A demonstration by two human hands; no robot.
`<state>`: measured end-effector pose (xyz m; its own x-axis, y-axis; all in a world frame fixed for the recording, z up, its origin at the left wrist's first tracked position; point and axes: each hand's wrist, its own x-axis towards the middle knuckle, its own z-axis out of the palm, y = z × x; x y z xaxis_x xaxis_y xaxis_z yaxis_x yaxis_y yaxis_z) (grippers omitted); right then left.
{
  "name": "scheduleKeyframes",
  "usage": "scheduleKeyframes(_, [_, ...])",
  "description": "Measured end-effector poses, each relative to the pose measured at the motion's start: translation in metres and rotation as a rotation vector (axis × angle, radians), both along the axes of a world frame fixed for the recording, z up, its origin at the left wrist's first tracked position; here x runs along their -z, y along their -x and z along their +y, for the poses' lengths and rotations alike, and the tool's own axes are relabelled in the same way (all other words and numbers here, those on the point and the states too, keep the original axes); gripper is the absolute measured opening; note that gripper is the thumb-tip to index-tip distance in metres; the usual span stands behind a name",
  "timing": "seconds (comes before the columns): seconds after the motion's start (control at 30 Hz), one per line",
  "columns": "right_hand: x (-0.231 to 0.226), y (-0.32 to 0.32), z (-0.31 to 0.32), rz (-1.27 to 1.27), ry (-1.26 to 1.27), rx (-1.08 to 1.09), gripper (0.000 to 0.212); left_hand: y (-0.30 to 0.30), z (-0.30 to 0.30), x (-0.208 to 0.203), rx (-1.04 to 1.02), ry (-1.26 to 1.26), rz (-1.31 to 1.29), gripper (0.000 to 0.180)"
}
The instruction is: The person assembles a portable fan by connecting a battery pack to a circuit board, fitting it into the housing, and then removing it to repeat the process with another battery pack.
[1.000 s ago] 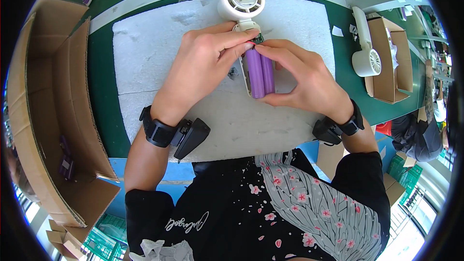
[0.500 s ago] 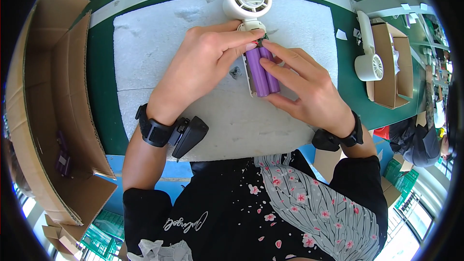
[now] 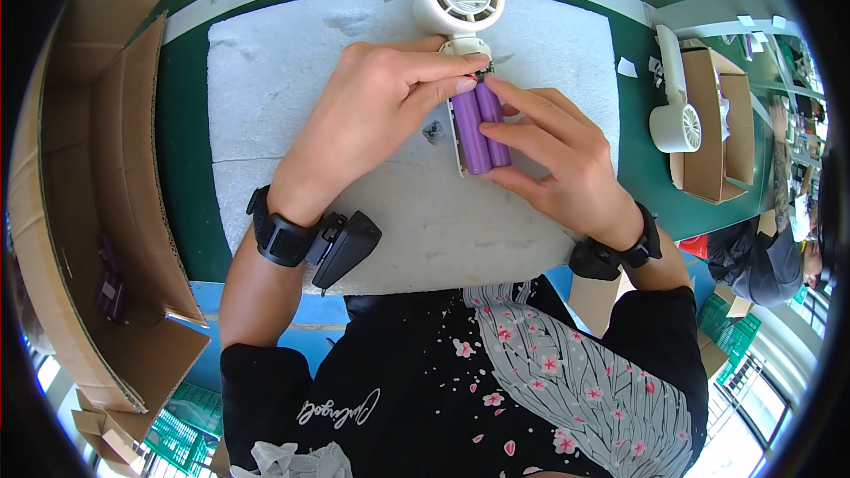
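A white handheld fan lies on a pale foam sheet, its round head away from me and its handle open toward me. Two purple cylindrical batteries sit side by side in the handle. My left hand is closed at the handle's neck, thumb and forefinger pinched by a small green circuit board and a bit of red wire. Whatever lies between those fingertips is hidden. From the right, my right hand grips the batteries, with a fingertip near their upper ends.
A tall open carton stands on the left, with purple batteries inside. At the right, another white fan rests against a small open carton. A person is at the far right.
The fan and both hands shift very slightly in the picture. My left thumb and forefinger stay at the neck, and my right hand keeps its hold on the batteries.
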<state>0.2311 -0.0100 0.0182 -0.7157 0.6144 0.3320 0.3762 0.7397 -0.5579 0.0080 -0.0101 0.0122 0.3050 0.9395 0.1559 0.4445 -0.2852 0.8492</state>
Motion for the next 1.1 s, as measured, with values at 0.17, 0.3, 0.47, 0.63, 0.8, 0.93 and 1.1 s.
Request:
scheduleKeyframes(0.17, [-0.002,0.001,0.002,0.003,0.031,0.011,0.04,0.0,0.0,-0.001,-0.01,0.057,0.009,0.028])
scheduleKeyframes(0.3, [-0.004,0.005,0.001,0.022,0.068,0.016,0.039,0.002,0.0,0.007,-0.024,0.023,-0.031,0.031])
scheduleKeyframes(0.47, [-0.005,0.008,0.009,0.014,0.178,0.025,0.048,0.005,0.002,0.003,0.015,0.145,-0.081,0.041])
scheduleKeyframes(0.63, [-0.008,0.012,0.012,0.007,0.277,0.021,0.06,0.005,0.002,0.001,-0.01,0.187,-0.092,0.045])
scheduleKeyframes(0.8, [-0.014,0.021,0.012,-0.003,0.329,0.076,0.065,0.004,0.006,0.006,-0.022,0.248,-0.181,0.046])
scheduleKeyframes(0.93, [-0.017,0.019,0.008,-0.005,0.443,0.103,0.069,0.001,0.001,0.012,-0.011,0.266,-0.221,0.047])
scheduleKeyframes(1.1, [-0.013,0.015,0.008,-0.012,0.395,0.056,0.072,0.001,0.001,0.01,0.021,0.287,-0.239,0.048])
